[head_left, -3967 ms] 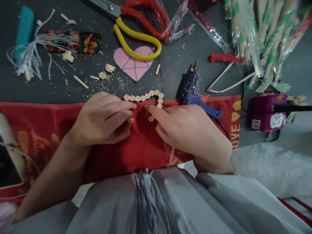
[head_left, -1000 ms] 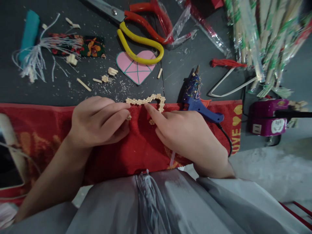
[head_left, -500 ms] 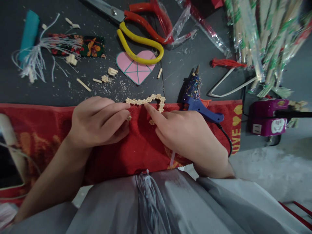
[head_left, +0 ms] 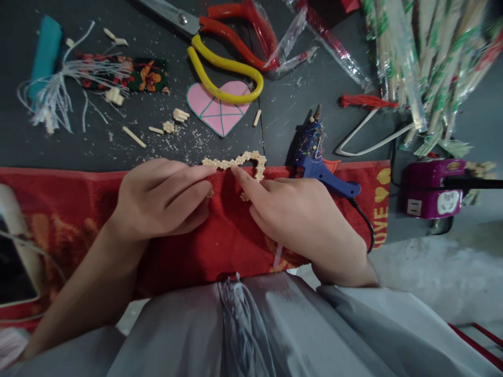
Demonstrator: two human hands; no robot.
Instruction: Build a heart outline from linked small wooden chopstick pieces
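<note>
Towel [head_left: 231, 241]: red cloth, matt, napped. Glue gun [head_left: 320, 172]: smooth blue plastic. Scissors [head_left: 220, 62]: metal blade [head_left: 171, 11], glossy handles [head_left: 223, 95]. Chain [head_left: 247, 156]: rough, wood perhaps.

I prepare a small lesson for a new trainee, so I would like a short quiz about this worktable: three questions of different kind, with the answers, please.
1. Which hand is nearer to the blue glue gun?
2. What lies partly across the pink paper heart?
A) the purple box
B) the scissors' yellow handle
C) the red string
3. True or false: the left hand is gripping the scissors.

Key:
1. The right hand.
2. B.
3. False: its fingers are at the beige chain, well away from the scissors.
</note>
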